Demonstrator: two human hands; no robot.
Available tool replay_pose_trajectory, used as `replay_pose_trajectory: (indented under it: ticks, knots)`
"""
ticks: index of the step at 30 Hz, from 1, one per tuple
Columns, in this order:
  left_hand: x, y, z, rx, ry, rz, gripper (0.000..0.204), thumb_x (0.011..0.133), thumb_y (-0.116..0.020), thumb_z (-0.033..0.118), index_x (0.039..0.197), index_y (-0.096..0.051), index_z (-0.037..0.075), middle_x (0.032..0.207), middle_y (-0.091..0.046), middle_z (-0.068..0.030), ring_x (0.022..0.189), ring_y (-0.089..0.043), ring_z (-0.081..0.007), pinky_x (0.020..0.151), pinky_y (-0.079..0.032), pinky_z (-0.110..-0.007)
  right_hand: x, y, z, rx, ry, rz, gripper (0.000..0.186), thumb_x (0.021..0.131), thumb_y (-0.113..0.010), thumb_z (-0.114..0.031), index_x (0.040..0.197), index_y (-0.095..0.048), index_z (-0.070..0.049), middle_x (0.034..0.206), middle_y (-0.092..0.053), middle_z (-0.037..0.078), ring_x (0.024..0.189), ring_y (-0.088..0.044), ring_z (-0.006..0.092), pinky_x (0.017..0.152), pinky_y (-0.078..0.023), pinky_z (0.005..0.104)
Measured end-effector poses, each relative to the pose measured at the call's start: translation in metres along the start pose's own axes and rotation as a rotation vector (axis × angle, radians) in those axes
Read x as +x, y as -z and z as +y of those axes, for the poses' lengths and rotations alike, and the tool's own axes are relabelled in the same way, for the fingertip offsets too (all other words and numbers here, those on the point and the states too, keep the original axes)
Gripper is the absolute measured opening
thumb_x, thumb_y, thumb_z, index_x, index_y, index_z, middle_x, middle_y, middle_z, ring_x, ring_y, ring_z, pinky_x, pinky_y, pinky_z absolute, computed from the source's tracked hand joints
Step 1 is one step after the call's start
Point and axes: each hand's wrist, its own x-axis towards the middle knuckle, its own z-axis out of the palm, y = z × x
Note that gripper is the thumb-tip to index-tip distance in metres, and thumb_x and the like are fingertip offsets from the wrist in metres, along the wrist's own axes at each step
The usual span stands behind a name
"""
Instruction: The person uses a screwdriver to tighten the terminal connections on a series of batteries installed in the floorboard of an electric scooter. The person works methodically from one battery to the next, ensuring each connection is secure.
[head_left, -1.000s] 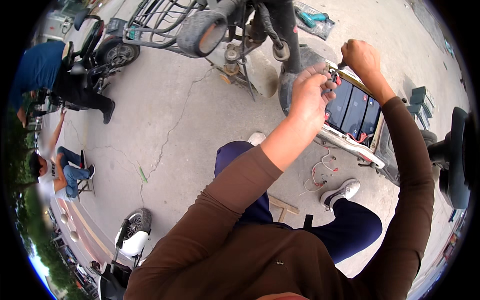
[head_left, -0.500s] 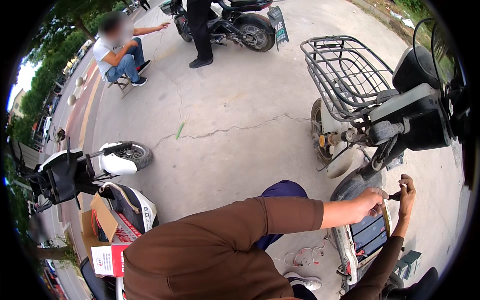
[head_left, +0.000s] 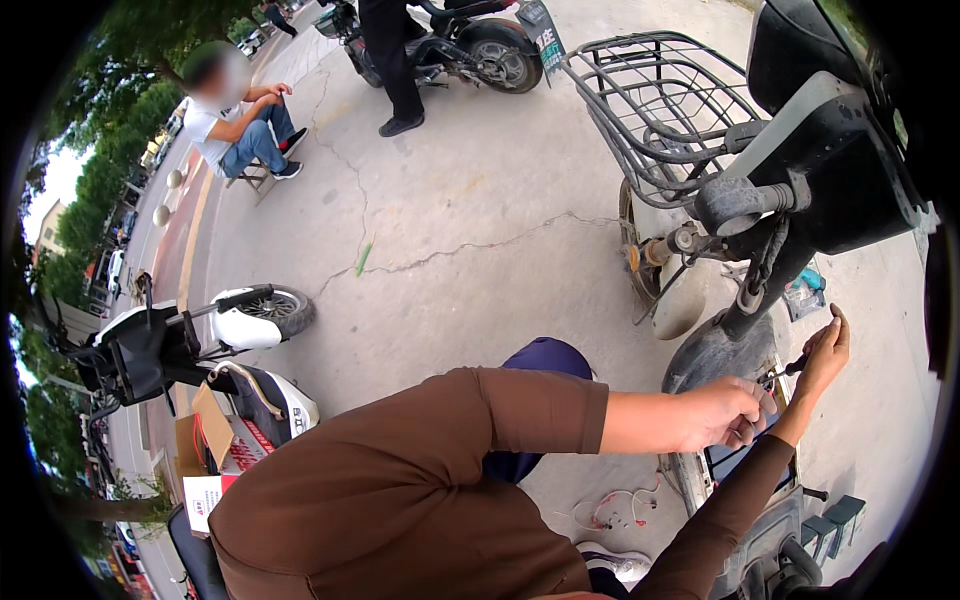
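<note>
My left hand is curled over the open battery compartment of a grey-and-black scooter, its fingers pinched on something too small to make out. Just beyond it, to the right, my right hand grips the dark handle of a tool, apparently a screwdriver, whose shaft points toward my left fingers. Black batteries show partly below my hands, mostly hidden by my forearms. Loose wires with red connectors lie on the concrete beside the scooter.
A seated person and a standing person's legs are by a black bike. A white scooter with a cardboard box stands left, a wire basket ahead, a teal tool and dark blocks right.
The view has swung up from the batteries to the wider surroundings. My hands stay at the compartment, the right one shifting slightly. The seated person's outstretched arm has drawn back.
</note>
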Motion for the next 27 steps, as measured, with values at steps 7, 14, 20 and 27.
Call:
replay_pose_trajectory:
  ticks: [7, 14, 20, 27]
  knots:
    - [-0.004, 0.005, -0.002, 0.016, 0.050, -0.031, 0.019, 0.080, -0.048, 0.003, 0.098, -0.055, 0.003, 0.077, -0.056, -0.0037, 0.061, -0.055, -0.0132, 0.052, -0.042, -0.027, -0.006, 0.003, 0.001, -0.039, 0.031, 0.121, 0.026, 0.095, -0.038, -0.016, 0.102, -0.058, 0.000, 0.052, -0.040, -0.002, 0.044, -0.036, 0.0043, 0.042, -0.032, 0.0214]
    - [-0.013, 0.001, -0.003, 0.003, 0.032, -0.002, 0.020, 0.083, -0.047, 0.003, 0.101, -0.054, 0.003, 0.080, -0.056, -0.0047, 0.063, -0.056, -0.0141, 0.054, -0.044, -0.028, -0.016, -0.006, -0.010, -0.084, 0.020, 0.188, 0.026, 0.095, -0.038, -0.016, 0.100, -0.057, 0.001, 0.052, -0.040, -0.002, 0.044, -0.036, 0.0045, 0.043, -0.032, 0.0214]
    - [-0.004, 0.002, 0.003, -0.009, -0.066, 0.066, 0.025, 0.083, -0.048, 0.003, 0.108, -0.051, 0.001, 0.082, -0.057, -0.0067, 0.064, -0.057, -0.0166, 0.058, -0.045, -0.029, -0.010, 0.000, 0.009, -0.288, 0.190, 0.308, 0.026, 0.094, -0.041, -0.018, 0.096, -0.059, 0.000, 0.052, -0.044, -0.001, 0.044, -0.040, 0.0056, 0.042, -0.033, 0.0226]
    - [0.012, 0.023, 0.030, 0.017, -0.233, 0.138, 0.026, 0.083, -0.047, 0.000, 0.109, -0.052, 0.000, 0.086, -0.057, -0.0078, 0.070, -0.054, -0.0180, 0.062, -0.046, -0.032, -0.006, -0.009, -0.007, -0.197, 0.180, 0.139, 0.025, 0.091, -0.048, -0.020, 0.095, -0.063, -0.001, 0.058, -0.053, 0.005, 0.053, -0.051, 0.0169, 0.053, -0.042, 0.0294]
